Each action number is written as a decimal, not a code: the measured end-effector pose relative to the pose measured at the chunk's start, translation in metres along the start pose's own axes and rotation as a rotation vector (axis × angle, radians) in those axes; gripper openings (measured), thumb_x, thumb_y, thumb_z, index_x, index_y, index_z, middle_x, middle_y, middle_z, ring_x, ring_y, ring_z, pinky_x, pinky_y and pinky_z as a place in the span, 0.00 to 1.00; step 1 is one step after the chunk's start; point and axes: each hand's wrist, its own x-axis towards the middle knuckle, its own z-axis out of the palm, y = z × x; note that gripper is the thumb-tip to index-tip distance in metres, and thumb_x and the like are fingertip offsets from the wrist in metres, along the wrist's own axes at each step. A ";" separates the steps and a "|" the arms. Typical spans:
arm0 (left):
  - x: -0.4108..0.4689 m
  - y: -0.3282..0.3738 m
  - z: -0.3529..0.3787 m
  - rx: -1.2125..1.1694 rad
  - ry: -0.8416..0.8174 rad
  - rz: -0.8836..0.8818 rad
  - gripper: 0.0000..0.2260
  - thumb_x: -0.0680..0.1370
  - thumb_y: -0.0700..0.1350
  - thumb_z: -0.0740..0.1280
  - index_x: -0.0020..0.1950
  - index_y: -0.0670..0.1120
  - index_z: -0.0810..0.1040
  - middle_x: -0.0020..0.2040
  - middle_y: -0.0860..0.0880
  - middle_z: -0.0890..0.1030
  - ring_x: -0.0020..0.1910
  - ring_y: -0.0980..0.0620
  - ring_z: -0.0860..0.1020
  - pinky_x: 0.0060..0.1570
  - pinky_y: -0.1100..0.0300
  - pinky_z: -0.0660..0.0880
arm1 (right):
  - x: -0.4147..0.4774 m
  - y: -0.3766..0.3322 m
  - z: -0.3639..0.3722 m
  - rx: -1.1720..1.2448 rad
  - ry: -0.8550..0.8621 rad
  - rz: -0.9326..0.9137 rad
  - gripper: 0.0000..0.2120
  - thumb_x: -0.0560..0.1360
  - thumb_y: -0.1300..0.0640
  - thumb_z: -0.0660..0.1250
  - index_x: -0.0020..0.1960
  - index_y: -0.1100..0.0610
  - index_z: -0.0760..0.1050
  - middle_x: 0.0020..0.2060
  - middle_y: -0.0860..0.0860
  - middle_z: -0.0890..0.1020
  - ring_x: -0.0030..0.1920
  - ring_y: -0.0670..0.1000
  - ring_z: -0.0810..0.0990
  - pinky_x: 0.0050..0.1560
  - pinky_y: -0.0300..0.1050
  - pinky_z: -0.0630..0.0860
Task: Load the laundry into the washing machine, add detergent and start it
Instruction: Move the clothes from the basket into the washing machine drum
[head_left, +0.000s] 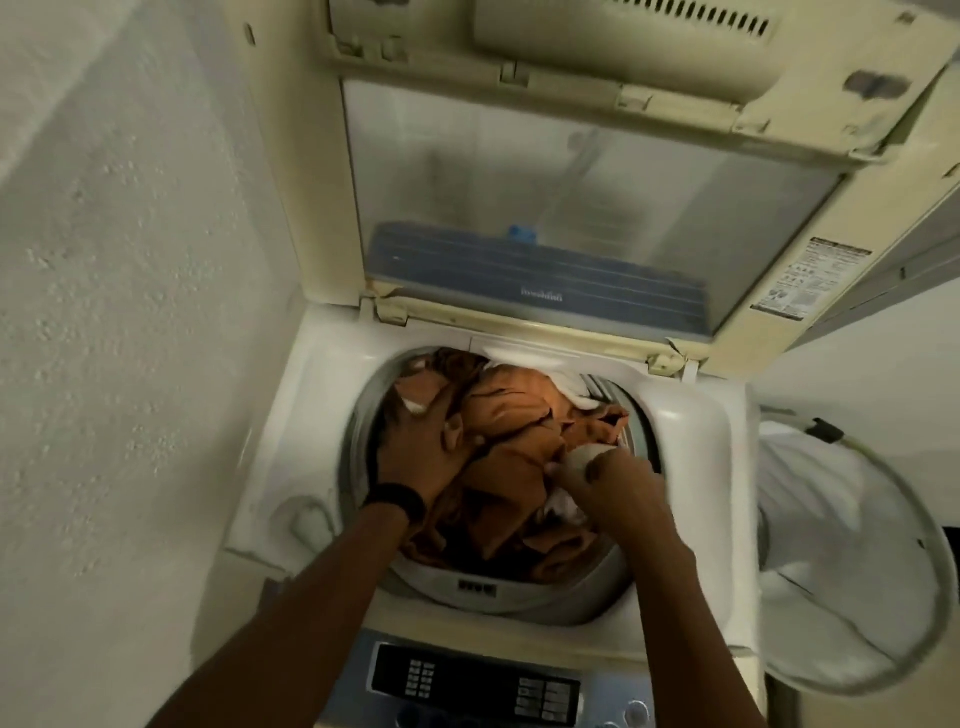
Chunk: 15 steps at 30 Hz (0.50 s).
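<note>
Your left hand lies flat with its fingers spread on the orange laundry at the left side of the drum. It holds nothing; it looks placed to press the heap down below the drum's rim. Your right hand is at the right side of the drum, fingers curled round a pale bundle. I cannot tell whether that is a rolled cloth or something else. By its position you seem to be tucking it in among the clothes.

The laundry fills the drum nearly to the top, orange pieces in front and a few white ones toward the back. The lid stands open behind the drum, which leaves both arms free to reach in. A white mesh hamper sits to the right of the drum, close enough to feed from. The control panel lies in front of the drum, under your forearms. Loading looks close to done, while no detergent is in sight and the start is yet to come.
</note>
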 end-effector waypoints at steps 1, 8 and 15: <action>-0.009 0.003 -0.002 0.078 0.057 0.007 0.40 0.73 0.75 0.58 0.82 0.63 0.54 0.83 0.41 0.54 0.80 0.34 0.55 0.72 0.34 0.67 | -0.005 -0.002 -0.001 -0.032 0.110 -0.085 0.17 0.80 0.42 0.67 0.53 0.58 0.79 0.45 0.53 0.82 0.49 0.54 0.82 0.44 0.41 0.70; -0.014 0.004 0.009 0.301 0.208 0.338 0.34 0.79 0.53 0.70 0.82 0.50 0.59 0.81 0.37 0.59 0.80 0.33 0.55 0.73 0.32 0.65 | 0.067 -0.055 0.047 -0.085 0.106 -0.440 0.30 0.77 0.58 0.67 0.77 0.57 0.65 0.74 0.59 0.66 0.71 0.65 0.68 0.65 0.56 0.72; -0.004 -0.050 0.049 -0.085 -0.434 -0.283 0.73 0.52 0.79 0.68 0.82 0.50 0.33 0.84 0.45 0.40 0.83 0.41 0.50 0.80 0.48 0.54 | 0.134 -0.049 0.061 0.178 -0.075 -0.325 0.54 0.69 0.34 0.75 0.82 0.60 0.54 0.79 0.62 0.61 0.79 0.63 0.61 0.76 0.53 0.61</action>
